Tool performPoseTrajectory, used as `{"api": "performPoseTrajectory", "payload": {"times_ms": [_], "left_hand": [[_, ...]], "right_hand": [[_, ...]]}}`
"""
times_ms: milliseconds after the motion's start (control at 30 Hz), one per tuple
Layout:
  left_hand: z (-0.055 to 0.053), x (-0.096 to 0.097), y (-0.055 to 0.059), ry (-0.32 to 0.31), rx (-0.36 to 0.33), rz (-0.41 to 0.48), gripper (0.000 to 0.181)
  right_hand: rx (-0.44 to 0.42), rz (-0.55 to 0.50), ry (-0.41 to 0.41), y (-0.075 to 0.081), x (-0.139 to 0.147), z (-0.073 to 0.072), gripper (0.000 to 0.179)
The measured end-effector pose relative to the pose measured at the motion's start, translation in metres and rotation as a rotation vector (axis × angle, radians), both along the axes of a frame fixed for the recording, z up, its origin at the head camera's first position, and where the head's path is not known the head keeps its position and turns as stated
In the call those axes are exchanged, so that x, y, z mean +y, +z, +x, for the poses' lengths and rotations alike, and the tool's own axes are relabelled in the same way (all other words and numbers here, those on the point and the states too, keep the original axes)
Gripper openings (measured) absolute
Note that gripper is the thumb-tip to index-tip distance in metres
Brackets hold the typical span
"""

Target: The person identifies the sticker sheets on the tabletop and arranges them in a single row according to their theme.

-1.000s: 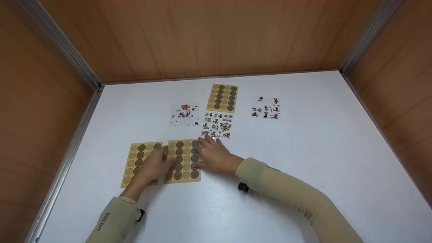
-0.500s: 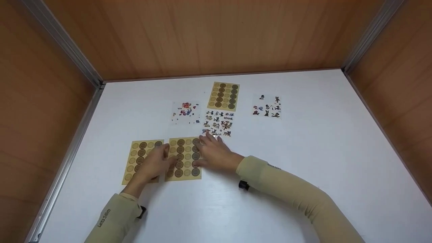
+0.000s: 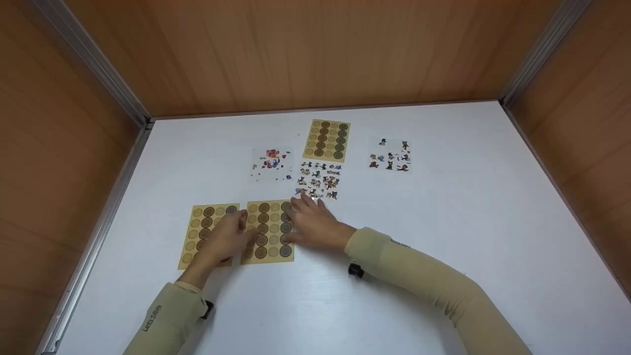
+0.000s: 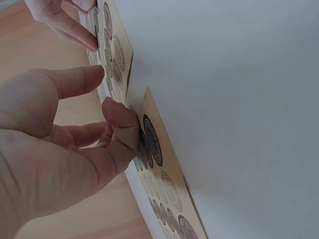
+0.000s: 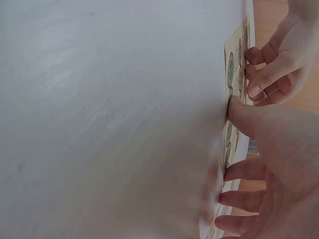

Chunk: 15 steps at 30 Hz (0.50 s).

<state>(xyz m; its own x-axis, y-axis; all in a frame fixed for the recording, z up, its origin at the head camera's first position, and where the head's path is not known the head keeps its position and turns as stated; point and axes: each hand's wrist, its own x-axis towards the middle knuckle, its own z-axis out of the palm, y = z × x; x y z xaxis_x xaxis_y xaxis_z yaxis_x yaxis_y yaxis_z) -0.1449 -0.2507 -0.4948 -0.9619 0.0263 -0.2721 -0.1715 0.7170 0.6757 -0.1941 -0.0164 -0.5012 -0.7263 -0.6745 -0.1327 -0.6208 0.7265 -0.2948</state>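
Observation:
Two gold sheets with rows of round coin-like stickers lie side by side, a narrow gap between them. My left hand (image 3: 227, 241) rests over the right part of the left sheet (image 3: 196, 234), its thumb reaching across the gap over the other sheet (image 3: 268, 231). In the left wrist view its fingers (image 4: 127, 134) bend loosely and touch the sheet's surface; nothing is pinched. My right hand (image 3: 315, 224) lies along the right edge of the second sheet, fingers spread, thumb (image 5: 241, 114) touching the sheet in the right wrist view. The hands cover part of both sheets.
Behind, a third gold sheet (image 3: 326, 140) lies above a clear sheet of small figure stickers (image 3: 315, 180). Other clear sticker sheets lie left (image 3: 271, 162) and right (image 3: 389, 158) of it. Wooden panels (image 3: 320, 54) border the white table (image 3: 443, 207).
The whole scene has shifted slightly upward in the head view between the first frame and now. Both hands keep their places on the sheets, and the sheets stay put.

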Motion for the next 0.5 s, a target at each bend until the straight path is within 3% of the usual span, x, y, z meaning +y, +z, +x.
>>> {"api": "performPoseTrajectory", "payload": {"times_ms": [67,233,500], "left_hand": [[0.0002,0.0004,0.0004,0.000,0.005,0.003,0.058],[-0.0006,0.0015,0.0010,-0.011,0.028,-0.010,0.021],[-0.0004,0.0009,0.0006,-0.011,0.014,-0.023,0.024]], "right_hand": [[-0.005,-0.003,-0.004,0.0005,0.0001,0.0004,0.085],[-0.014,-0.005,-0.008,0.0029,0.0004,0.0015,0.085],[-0.011,-0.002,-0.007,0.0028,0.0003,0.0011,0.084]]}}
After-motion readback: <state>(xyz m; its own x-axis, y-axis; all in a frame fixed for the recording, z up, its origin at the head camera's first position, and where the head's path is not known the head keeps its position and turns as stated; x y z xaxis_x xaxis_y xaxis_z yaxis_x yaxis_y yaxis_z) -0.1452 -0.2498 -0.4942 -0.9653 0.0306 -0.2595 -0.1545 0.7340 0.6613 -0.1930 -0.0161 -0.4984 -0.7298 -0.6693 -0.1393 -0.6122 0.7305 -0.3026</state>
